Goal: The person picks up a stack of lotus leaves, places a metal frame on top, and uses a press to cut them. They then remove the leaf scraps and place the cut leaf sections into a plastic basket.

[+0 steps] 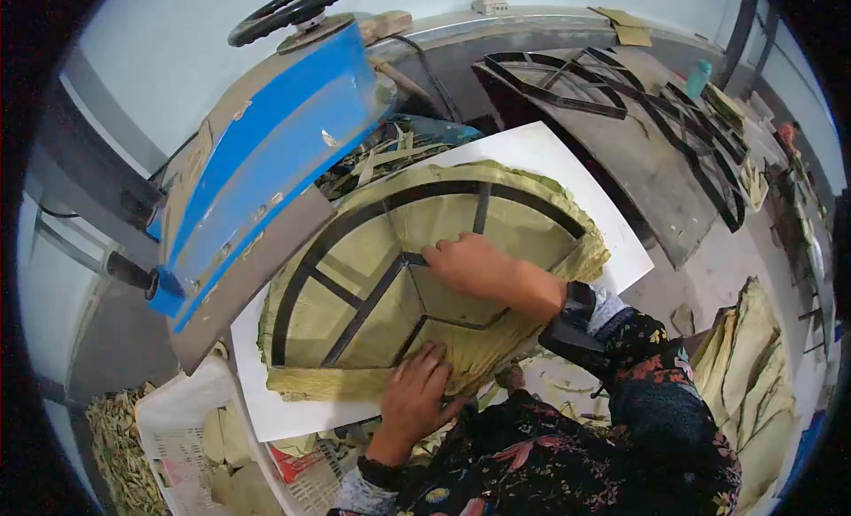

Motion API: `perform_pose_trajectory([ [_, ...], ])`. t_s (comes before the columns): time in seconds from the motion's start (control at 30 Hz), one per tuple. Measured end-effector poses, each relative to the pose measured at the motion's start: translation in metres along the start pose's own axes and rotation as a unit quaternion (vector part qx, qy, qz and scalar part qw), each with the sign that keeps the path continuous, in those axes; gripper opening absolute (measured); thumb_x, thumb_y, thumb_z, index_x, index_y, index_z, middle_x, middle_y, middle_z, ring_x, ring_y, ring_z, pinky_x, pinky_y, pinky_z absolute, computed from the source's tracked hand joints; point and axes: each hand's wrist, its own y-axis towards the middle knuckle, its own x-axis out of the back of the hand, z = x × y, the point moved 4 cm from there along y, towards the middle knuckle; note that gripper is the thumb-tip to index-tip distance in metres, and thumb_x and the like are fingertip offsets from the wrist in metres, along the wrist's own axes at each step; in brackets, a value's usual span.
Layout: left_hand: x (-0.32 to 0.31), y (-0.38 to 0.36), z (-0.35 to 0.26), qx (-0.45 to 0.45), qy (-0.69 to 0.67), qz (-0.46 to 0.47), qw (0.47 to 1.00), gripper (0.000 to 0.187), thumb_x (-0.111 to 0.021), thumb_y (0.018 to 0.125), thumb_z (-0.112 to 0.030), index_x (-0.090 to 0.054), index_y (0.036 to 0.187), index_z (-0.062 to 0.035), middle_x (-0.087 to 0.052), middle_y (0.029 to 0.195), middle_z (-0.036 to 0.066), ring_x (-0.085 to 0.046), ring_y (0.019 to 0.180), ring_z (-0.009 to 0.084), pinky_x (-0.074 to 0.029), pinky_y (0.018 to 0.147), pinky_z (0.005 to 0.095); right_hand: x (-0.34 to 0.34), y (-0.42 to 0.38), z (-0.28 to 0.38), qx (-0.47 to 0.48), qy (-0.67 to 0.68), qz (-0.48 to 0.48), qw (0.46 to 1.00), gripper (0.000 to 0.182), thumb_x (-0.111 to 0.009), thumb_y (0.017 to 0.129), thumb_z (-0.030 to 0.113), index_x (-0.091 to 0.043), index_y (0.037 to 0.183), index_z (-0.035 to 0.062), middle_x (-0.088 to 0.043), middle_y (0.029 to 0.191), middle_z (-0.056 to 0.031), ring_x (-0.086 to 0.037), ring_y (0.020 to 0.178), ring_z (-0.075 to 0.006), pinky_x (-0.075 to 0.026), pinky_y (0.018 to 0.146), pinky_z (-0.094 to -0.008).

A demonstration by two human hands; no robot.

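Note:
A fan-shaped black metal cutting die point(293, 312) lies on a stack of broad yellow-green dried leaves point(597, 241), with leaf surfaces showing between its bars. Curled fingers of my right hand point(474, 266) grip an inner bar of the die near its middle. My left hand point(418, 389) rests at the near edge of the stack, fingers stretched out over the leaf edge and the die's straight side. Under the leaves is a white board point(541, 148).
A blue press arm point(275, 161) with a black handwheel point(288, 11) stands at left. Below it, a white basket point(191, 410) holds cut leaf pieces. More metal dies point(558, 86) lie on the back-right surface. Folded leaves point(745, 374) stand at right; scraps point(128, 445) lie lower left.

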Motion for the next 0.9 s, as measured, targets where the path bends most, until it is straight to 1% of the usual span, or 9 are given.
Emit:
perform_pose_trajectory([
  [0.17,0.0,-0.003,0.001,0.009,-0.013,-0.06,0.998,0.053,-0.075,0.061,-0.029,-0.054,0.102,-0.0049,-0.053,0.118,0.013,-0.049,0.114,0.0289,-0.039,0.094,0.0409,-0.011,-0.005,-0.001,-0.005,-0.014,-0.004,1.0,0.017,-0.053,0.076,0.014,-0.054,0.091,0.0051,-0.058,0.07,-0.0082,-0.06,0.058,-0.026,-0.049,0.056,-0.0377],
  [0.3,-0.001,-0.005,0.004,0.028,-0.025,0.01,0.999,0.054,-0.075,0.062,-0.028,-0.052,0.105,-0.0048,-0.052,0.119,0.013,-0.049,0.114,0.0285,-0.04,0.094,0.0399,-0.022,-0.004,-0.011,-0.071,0.013,0.03,0.997,0.017,-0.05,0.08,0.017,-0.052,0.093,0.006,-0.06,0.074,-0.0114,-0.061,0.063,-0.0319,-0.05,0.059,-0.0429],
  [0.37,0.0,-0.006,0.006,0.034,-0.023,-0.002,0.999,0.055,-0.075,0.061,-0.027,-0.052,0.106,-0.0044,-0.052,0.12,0.013,-0.049,0.113,0.0283,-0.04,0.094,0.0397,-0.031,-0.005,-0.014,-0.022,-0.027,-0.008,0.999,0.019,-0.051,0.08,0.012,-0.052,0.098,0.0052,-0.061,0.08,-0.0122,-0.061,0.061,-0.0334,-0.05,0.054,-0.0413],
  [0.47,-0.003,-0.024,-0.002,0.02,-0.069,-0.066,0.995,0.057,-0.075,0.062,-0.022,-0.049,0.11,-0.0056,-0.051,0.121,0.015,-0.048,0.115,0.0336,-0.041,0.093,0.0462,0.0,-0.006,0.007,-0.018,0.009,0.016,1.0,0.022,-0.053,0.081,0.014,-0.053,0.101,0.0045,-0.06,0.086,-0.0141,-0.06,0.069,-0.0357,-0.05,0.062,-0.0422],
  [0.53,-0.003,-0.036,-0.004,-0.018,-0.118,-0.153,0.981,0.053,-0.072,0.065,-0.014,-0.048,0.111,-0.0038,-0.051,0.12,0.017,-0.05,0.112,0.0356,-0.042,0.091,0.0474,0.033,-0.01,0.027,0.054,0.045,-0.15,0.986,0.032,-0.06,0.078,0.018,-0.052,0.106,0.0028,-0.056,0.096,-0.0156,-0.057,0.084,-0.0357,-0.048,0.072,-0.0429],
  [0.57,-0.004,-0.046,-0.007,-0.011,-0.117,-0.163,0.98,0.053,-0.072,0.065,-0.014,-0.048,0.111,-0.0038,-0.051,0.12,0.017,-0.05,0.112,0.0356,-0.042,0.091,0.0474,0.039,-0.021,0.038,0.019,0.128,-0.082,0.988,0.045,-0.067,0.071,0.015,-0.052,0.112,0.0036,-0.051,0.11,-0.0162,-0.051,0.097,-0.0351,-0.045,0.081,-0.0416],
  [0.67,-0.005,-0.079,-0.017,0.005,-0.09,-0.191,0.977,0.05,-0.068,0.066,-0.006,-0.048,0.112,-0.003,-0.051,0.119,0.018,-0.052,0.11,0.0369,-0.044,0.09,0.048,0.052,-0.048,0.091,0.095,0.179,0.034,0.979,0.046,-0.068,0.07,0.02,-0.052,0.11,0.0028,-0.052,0.109,-0.0156,-0.052,0.095,-0.0338,-0.044,0.082,-0.0401],
  [0.73,-0.009,-0.091,-0.02,0.014,-0.075,-0.221,0.972,0.035,-0.062,0.067,-0.004,-0.055,0.102,-0.0014,-0.056,0.111,0.018,-0.057,0.099,0.0343,-0.048,0.078,0.0398,0.052,-0.053,0.117,0.106,0.143,0.042,0.983,0.043,-0.068,0.071,0.025,-0.054,0.105,0.0027,-0.054,0.105,-0.0154,-0.053,0.092,-0.0336,-0.045,0.08,-0.0402],
  [0.9,-0.012,-0.096,-0.023,0.11,-0.135,-0.147,0.974,0.025,-0.059,0.073,-0.004,-0.057,0.099,-0.0021,-0.061,0.093,0.016,-0.06,0.082,0.0335,-0.049,0.069,0.0406,0.045,-0.054,0.123,0.112,0.106,0.076,0.985,0.036,-0.066,0.073,0.03,-0.056,0.096,0.0029,-0.056,0.096,-0.0157,-0.056,0.088,-0.0323,-0.047,0.077,-0.0406],
])
